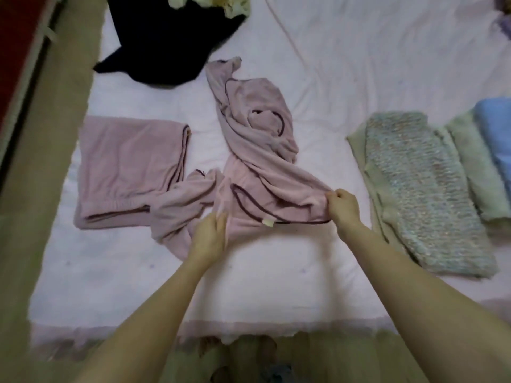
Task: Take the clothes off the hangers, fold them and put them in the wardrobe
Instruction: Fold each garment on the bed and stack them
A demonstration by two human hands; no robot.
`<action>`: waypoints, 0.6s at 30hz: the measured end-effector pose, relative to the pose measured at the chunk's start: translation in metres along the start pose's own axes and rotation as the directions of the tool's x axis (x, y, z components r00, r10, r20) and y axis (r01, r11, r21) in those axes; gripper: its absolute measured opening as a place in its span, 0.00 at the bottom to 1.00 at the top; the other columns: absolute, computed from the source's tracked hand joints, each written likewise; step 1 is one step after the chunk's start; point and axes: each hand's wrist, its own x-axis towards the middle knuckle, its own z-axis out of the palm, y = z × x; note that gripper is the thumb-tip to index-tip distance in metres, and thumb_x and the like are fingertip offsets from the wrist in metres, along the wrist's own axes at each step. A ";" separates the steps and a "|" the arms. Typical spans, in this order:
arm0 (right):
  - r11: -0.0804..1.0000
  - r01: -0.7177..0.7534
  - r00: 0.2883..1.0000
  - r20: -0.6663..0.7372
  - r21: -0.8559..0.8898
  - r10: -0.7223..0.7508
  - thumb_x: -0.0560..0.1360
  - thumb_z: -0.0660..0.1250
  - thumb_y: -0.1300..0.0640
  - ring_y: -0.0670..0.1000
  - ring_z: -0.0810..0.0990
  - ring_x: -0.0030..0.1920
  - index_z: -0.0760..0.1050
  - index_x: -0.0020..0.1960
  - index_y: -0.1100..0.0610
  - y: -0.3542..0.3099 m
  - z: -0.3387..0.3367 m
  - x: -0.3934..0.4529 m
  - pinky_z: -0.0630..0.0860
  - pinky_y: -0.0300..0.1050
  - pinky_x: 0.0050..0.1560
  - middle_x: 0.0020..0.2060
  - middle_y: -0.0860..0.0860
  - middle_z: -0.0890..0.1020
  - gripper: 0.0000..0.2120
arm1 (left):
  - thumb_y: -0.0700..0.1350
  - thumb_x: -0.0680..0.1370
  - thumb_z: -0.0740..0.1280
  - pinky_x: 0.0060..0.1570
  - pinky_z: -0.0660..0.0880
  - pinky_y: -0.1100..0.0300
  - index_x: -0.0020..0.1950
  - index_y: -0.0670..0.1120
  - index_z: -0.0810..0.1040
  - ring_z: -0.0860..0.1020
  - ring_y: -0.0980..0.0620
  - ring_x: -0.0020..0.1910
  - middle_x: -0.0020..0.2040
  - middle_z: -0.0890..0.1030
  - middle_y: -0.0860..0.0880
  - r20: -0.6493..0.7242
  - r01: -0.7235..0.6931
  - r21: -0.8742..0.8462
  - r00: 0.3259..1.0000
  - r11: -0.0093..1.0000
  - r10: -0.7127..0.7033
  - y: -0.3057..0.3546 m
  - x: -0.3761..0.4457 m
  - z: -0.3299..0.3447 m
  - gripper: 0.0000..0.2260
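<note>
**Pink top spread on the bed, both hands at its near edge**

At the far left of the frame a tan bed frame (55, 134) runs up the edge of the pale pink sheet (345, 64). In the upper left a dark garment (166, 45) lies crumpled, with a yellowish cloth (232, 6) touching its top edge. Below it, at centre left, folded pink trousers (130, 167) lie flat, their waistband towards the lower edge.

Just right of the trousers, in the middle of the frame, the pink top with dark piping (257, 161) lies loose and twisted on the sheet, one sleeve touching the trousers. The left hand (210, 236) rests on its near hem with fingers fairly straight and close together; it is blurred, so whether it pinches the fabric cannot be told. The right hand (343, 205) has its fingers curled, pinching the top's right corner. A small pale label (268, 222) shows on the hem between the hands.

At centre right lies a folded knitted speckled garment (423, 189) on a pale green cloth (470, 167), with a folded blue piece (495, 134) at the right edge.
</note>
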 end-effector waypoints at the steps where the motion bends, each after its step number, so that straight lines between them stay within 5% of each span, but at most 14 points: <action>1: 0.999 -0.020 0.999 -0.038 0.029 0.022 0.75 0.58 0.62 0.54 0.63 0.35 0.62 0.32 0.58 -0.001 -0.007 -0.002 0.64 0.49 0.32 0.30 0.54 0.65 0.13 | 0.47 0.84 0.55 0.47 0.66 0.53 0.54 0.34 0.77 0.77 0.36 0.54 0.53 0.79 0.33 -0.062 0.088 -0.091 0.994 0.992 -0.094 0.009 0.000 -0.015 0.18; 5: 0.983 -0.041 0.996 -0.066 0.178 0.053 0.73 0.57 0.61 0.57 0.71 0.39 0.72 0.41 0.71 -0.045 -0.039 -0.022 0.76 0.63 0.46 0.37 0.64 0.75 0.12 | 0.50 0.84 0.54 0.55 0.68 0.52 0.63 0.36 0.75 0.75 0.38 0.59 0.60 0.77 0.33 -0.149 0.170 -0.241 0.967 0.956 -0.209 0.068 -0.001 -0.093 0.20; 10: 0.915 0.099 0.988 -0.145 0.390 -0.045 0.71 0.60 0.62 0.52 0.68 0.37 0.73 0.38 0.63 -0.140 -0.091 -0.098 0.63 0.46 0.36 0.34 0.57 0.71 0.06 | 0.49 0.84 0.55 0.56 0.66 0.55 0.66 0.37 0.73 0.73 0.40 0.64 0.64 0.75 0.36 -0.222 0.017 -0.309 0.971 0.951 -0.089 0.141 -0.025 -0.170 0.19; 14: 0.818 0.167 0.981 -0.179 0.550 -0.080 0.69 0.60 0.64 0.54 0.76 0.37 0.79 0.42 0.67 -0.211 -0.145 -0.140 0.70 0.44 0.37 0.32 0.56 0.79 0.10 | 0.44 0.83 0.57 0.43 0.66 0.54 0.47 0.37 0.76 0.75 0.44 0.47 0.45 0.78 0.42 -0.354 -0.161 -0.244 0.933 0.956 0.066 0.184 -0.038 -0.238 0.13; 18: 0.740 0.350 0.937 -0.229 0.575 -0.265 0.76 0.59 0.67 0.41 0.75 0.25 0.76 0.41 0.66 -0.269 -0.187 -0.194 0.71 0.31 0.27 0.32 0.55 0.79 0.09 | 0.41 0.81 0.59 0.35 0.59 0.52 0.37 0.36 0.69 0.69 0.47 0.36 0.33 0.72 0.43 -0.473 -0.340 -0.178 0.853 0.924 0.223 0.235 -0.062 -0.298 0.15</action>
